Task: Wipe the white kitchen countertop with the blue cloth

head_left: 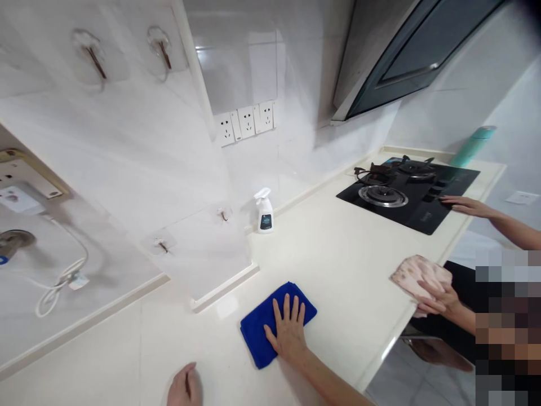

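My right hand [289, 330] lies flat on a folded blue cloth [262, 327], fingers spread and pressing it against the white countertop [333, 276]. At the bottom edge, my left hand [185, 386] rests on the counter to the left of the cloth. Its fingers are loosely curled in and seem to hold nothing; part of it is cut off by the frame. Beyond the cloth, a white spray bottle [265, 213] stands upright by the wall corner.
On the right, another person has one hand [443, 301] on a pink cloth [416, 273] and the other hand [469, 206] at the black gas stove [406, 192]. A green bottle [472, 146] stands behind the stove. The range hood [393, 62] juts out above. A wall ledge [224, 287] borders the counter.
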A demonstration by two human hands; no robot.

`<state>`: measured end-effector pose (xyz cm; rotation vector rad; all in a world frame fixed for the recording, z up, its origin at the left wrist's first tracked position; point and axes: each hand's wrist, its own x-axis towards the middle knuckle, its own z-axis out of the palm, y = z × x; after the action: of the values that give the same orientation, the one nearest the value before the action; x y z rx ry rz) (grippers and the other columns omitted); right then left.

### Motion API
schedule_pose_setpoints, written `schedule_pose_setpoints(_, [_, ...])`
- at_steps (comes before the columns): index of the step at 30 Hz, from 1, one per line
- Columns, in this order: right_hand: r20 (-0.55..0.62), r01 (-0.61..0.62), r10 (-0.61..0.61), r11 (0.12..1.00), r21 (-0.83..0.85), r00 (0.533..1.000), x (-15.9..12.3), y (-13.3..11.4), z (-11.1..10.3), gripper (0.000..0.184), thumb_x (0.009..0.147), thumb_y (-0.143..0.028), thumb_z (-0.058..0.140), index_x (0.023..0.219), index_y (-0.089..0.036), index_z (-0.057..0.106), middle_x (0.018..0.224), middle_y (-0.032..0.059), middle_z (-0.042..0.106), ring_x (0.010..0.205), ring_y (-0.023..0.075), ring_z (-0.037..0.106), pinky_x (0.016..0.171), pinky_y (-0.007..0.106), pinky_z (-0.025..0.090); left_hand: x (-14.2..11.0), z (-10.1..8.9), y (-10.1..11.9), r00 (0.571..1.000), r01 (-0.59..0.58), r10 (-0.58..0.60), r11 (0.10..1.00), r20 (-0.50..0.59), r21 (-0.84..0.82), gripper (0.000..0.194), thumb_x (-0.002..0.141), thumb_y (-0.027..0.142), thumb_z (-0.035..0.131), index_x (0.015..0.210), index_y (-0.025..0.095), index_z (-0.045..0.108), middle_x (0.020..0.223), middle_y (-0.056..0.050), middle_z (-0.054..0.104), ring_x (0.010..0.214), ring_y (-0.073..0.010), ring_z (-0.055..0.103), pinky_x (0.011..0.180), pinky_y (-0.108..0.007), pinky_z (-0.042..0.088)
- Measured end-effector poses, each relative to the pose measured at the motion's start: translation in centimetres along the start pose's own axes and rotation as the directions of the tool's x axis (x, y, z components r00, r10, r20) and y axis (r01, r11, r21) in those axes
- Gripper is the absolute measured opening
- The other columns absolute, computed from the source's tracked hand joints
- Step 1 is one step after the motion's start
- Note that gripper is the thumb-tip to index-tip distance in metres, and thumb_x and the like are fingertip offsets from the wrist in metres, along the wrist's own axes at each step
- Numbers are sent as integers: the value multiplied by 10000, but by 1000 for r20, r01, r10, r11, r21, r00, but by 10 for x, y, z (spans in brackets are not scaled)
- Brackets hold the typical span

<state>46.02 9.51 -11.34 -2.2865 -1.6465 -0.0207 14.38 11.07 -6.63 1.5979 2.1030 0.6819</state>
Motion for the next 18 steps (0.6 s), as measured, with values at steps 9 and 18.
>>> schedule_pose_setpoints(9, [213,31,-48,996,86,976,36,-43,-10,726,957,-575,302,1543,-148,268,1609,206,209,1471,475,157,1138,718,40,-17,110,96,689,-723,724,690,44,-31,471,959,288,364,1404,180,474,1464,-134,530,1404,-250,439,1153,-528,417])
schedule_pose_setpoints(18, [51,326,-328,944,42,943,47,40,-16,551,1001,-370,311,1535,-237,282,1627,47,234,1506,265,172,1210,494,209,16,120,91,597,-786,796,555,100,273,608,948,339,447,1525,236,283,1564,-94,424,1478,-314,306,1140,-575,408])
